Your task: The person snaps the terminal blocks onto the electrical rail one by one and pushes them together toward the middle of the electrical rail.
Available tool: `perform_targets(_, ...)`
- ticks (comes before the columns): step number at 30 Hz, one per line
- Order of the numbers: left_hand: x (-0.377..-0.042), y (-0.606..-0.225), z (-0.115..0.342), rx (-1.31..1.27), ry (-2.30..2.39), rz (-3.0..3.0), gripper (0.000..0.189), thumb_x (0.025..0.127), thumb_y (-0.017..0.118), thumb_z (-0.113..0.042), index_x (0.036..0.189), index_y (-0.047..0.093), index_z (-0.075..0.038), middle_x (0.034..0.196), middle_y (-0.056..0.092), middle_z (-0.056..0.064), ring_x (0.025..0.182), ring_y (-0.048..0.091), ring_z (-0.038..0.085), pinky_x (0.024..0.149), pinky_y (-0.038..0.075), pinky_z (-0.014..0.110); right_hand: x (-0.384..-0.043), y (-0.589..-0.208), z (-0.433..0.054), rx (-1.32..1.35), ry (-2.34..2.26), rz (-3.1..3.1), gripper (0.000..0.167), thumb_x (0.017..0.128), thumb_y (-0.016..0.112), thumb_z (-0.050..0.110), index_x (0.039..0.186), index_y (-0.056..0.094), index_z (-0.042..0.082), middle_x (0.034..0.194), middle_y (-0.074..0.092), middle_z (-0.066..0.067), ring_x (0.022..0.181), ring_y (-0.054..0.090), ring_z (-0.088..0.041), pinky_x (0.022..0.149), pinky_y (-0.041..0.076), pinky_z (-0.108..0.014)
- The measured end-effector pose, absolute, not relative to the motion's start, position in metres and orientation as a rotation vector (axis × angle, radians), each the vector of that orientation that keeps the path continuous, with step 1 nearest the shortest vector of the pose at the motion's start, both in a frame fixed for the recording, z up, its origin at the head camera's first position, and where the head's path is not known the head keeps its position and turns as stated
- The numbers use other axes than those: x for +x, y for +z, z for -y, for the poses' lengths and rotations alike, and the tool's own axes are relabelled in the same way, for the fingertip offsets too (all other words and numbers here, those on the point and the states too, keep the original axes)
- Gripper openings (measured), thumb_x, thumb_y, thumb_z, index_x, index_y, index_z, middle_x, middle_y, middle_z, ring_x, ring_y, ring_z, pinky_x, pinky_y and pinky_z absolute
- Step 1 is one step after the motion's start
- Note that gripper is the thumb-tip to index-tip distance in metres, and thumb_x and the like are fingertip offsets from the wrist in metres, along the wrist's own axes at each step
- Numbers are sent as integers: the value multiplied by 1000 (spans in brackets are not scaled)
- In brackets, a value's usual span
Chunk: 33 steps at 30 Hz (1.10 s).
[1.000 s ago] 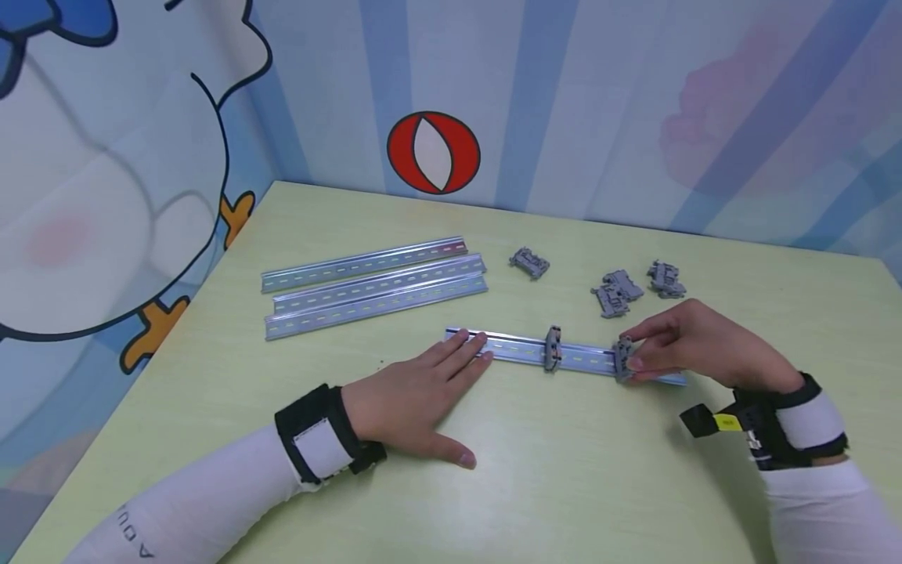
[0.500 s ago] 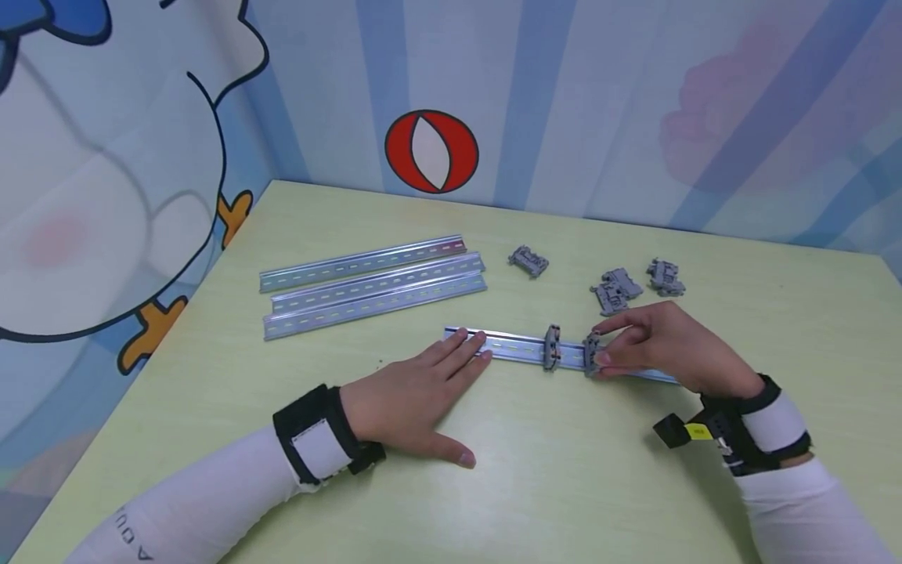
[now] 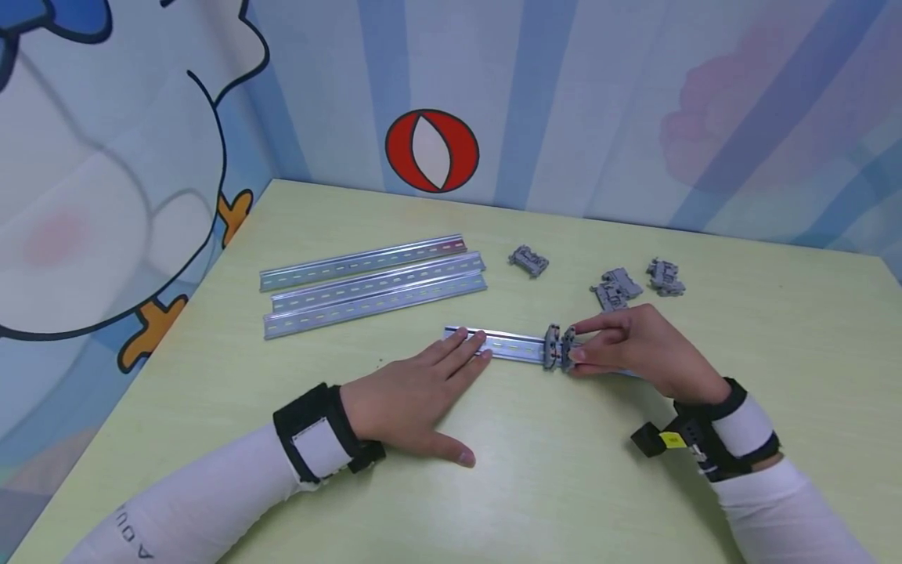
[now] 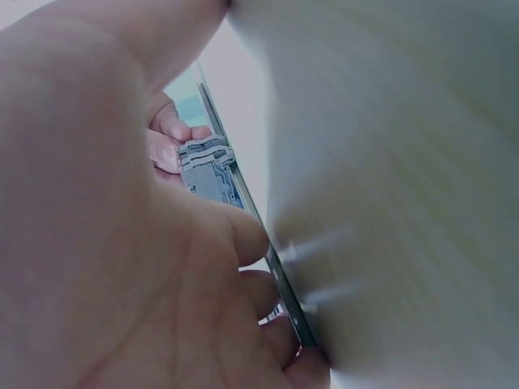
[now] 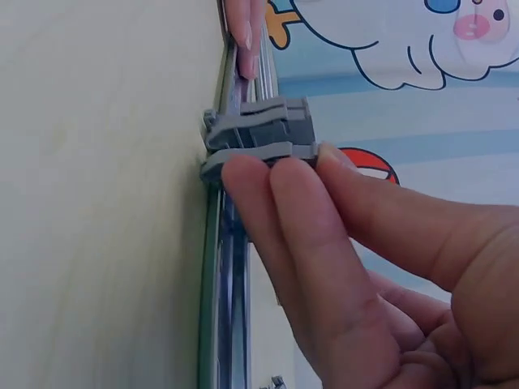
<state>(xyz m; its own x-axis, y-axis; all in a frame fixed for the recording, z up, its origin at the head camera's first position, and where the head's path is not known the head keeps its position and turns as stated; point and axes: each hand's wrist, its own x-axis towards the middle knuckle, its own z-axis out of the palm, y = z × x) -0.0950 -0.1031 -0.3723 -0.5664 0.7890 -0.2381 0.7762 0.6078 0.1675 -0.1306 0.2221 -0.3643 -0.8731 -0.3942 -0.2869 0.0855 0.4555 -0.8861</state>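
Wall [image 3: 599, 102]: pale blue with darker stripes, behind the table; it bears a red oval [image 3: 461, 151] with a white centre, and a large white cartoon figure [image 3: 92, 188] with orange feet at the left.
Table [image 3: 535, 486]: light yellow-green; both hands work over it, and the rails and blocks lie on it.
Sleeves: white on both forearms; the left sleeve [image 3: 197, 497] carries dark lettering, the right sleeve [image 3: 782, 509] reaches in from the lower right.
Three spare rails [image 3: 377, 282]: slotted metal strips lying side by side at the back left of the table.
Working rail [image 3: 514, 347]: slotted metal, lying in front of the spare rails and to their right; its right part runs behind the right hand.
Left hand [image 3: 416, 399]: palm down, fingers straight, thumb spread; fingertips rest on the left end of the working rail; it grips nothing.
Right hand [image 3: 644, 352]: thumb and fingers pinch the held block, closed to its thickness.
Loose blocks [image 3: 528, 261]: grey, behind the working rail; one lies alone, others in two small clusters farther right.
Standing block [image 3: 552, 347]: grey, upright across the working rail.
Held block [image 3: 568, 348]: grey, upright on the working rail, just right of the standing block; whether they touch, I cannot tell.
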Motion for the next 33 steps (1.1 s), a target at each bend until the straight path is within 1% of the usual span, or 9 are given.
perform_targets(5, -96, -373, 103, 1276, 66, -2553, 114, 81, 48, -80, 157, 2, -8, 164, -8, 10, 150, -9, 27, 120, 12, 37, -131, -368, -218, -268, -1468, -2221, 54, 87, 75, 23, 131, 58, -3, 96, 75, -13, 91, 72, -25, 82, 57, -31)
perform_targets(11, -96, -372, 102, 1276, 63, -2552, 114, 80, 48, -80, 157, 2, -8, 164, -8, 10, 150, -8, 27, 120, 14, 37, -131, -369, -216, -314, -1518, -2177, 48, 89, 72, 18, 130, 60, -2, 97, 74, -16, 92, 72, -28, 82, 57, -35)
perform_targets(15, -97, -370, 102, 1266, 65, -2553, 115, 80, 48, -80, 157, 2, -8, 164, -7, 10, 150, -7, 27, 119, 16, 37, -131, -367, -216, -349, -1469, -2202, 47, 89, 72, 24, 130, 61, 4, 98, 75, -13, 94, 72, -27, 82, 57, -34)
perform_targets(18, -97, -370, 102, 1253, 67, -2554, 116, 79, 49, -80, 157, 3, -9, 164, -7, 9, 150, -7, 26, 119, 16, 37, -133, -363, -221, -400, -1325, -2347, 49, 88, 72, 33, 130, 62, 9, 100, 75, -6, 94, 72, -21, 79, 57, -31)
perform_targets(21, -97, -370, 102, 1245, 55, -2558, 116, 79, 49, -81, 157, 3, -9, 164, -7, 9, 150, -6, 25, 119, 16, 36, -135, -358, -232, -460, -1108, -2561, 50, 84, 76, 35, 127, 65, 12, 106, 73, -2, 95, 69, -18, 78, 57, -31)
perform_targets(24, -98, -371, 101, 1238, 43, -2560, 116, 78, 49, -82, 157, 3, -9, 164, -7, 8, 150, -7, 25, 119, 16, 35, -136, -354, -246, -481, -866, -2696, 52, 79, 82, 31, 123, 66, 8, 111, 68, -7, 100, 65, -22, 78, 56, -34)
perform_targets(27, -100, -372, 102, 1226, 40, -2565, 115, 79, 47, -82, 157, 4, -10, 164, -7, 8, 150, -6, 25, 119, 16, 36, -137, -351, -258, -462, -702, -2722, 51, 75, 85, 26, 120, 68, 7, 111, 65, -10, 101, 62, -26, 74, 54, -35)
perform_targets(30, -104, -373, 104, 1198, 43, -2579, 112, 81, 46, -80, 157, 5, -10, 164, -6, 8, 150, -6, 25, 120, 14, 36, -139, -353, -265, -504, -630, -2748, 43, 75, 84, 20, 115, 71, 8, 107, 66, -8, 96, 60, -24, 71, 50, -33)
perform_targets(33, -110, -373, 106, 1158, 56, -2592, 108, 83, 46, -78, 157, 6, -10, 164, -5, 7, 150, -5, 24, 120, 13, 36, -142, -358, -265, -606, -608, -2811, 38, 77, 82, 13, 114, 73, 9, 105, 67, -7, 92, 60, -22, 69, 48, -32)
